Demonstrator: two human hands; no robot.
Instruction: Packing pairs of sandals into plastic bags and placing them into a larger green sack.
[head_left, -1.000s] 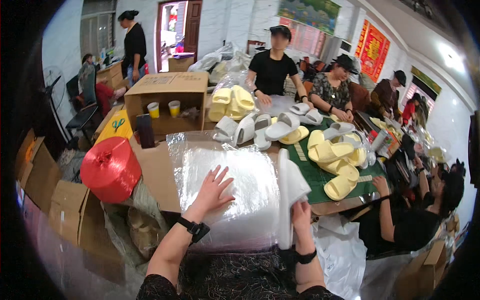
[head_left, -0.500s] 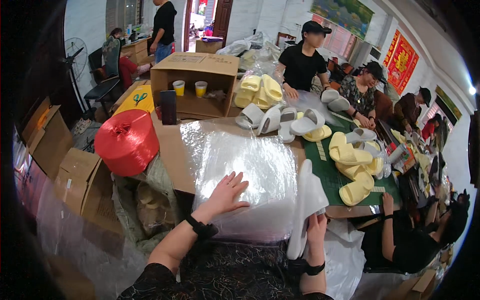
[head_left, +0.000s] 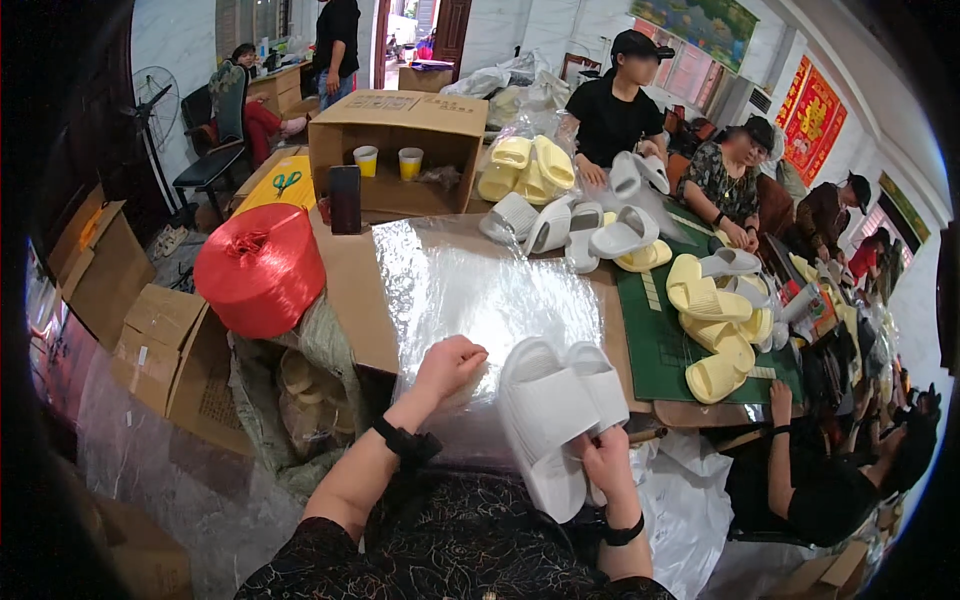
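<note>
1. Locate the pair of white slippers (head_left: pixel 545 400): I see it held above the near edge of the counter (head_left: pixel 348 295), one slipper partly overlapping the other, both tilted.
2. Handling estimate: I judge the slippers light, soft and springy, like moulded foam, with little risk of breakage. The smooth surface may slide slightly under loose fingers.
3. Grip point: I rate the strap or the side of the sole as the best hold, taking both slippers together.
4. Right hand (head_left: pixel 608 460): clamped on the pair at its right side; the slippers extend up and left from the fingers, between the two hands.
5. Left hand (head_left: pixel 450 368): apart from the right, fingers curled, just left of the slippers and over the clear plastic bags (head_left: pixel 490 300). I cannot tell whether it pinches any film.
6. Film estimate: I judge the bags thin, limp and slippery; a corner or free edge is the place to take hold.
</note>
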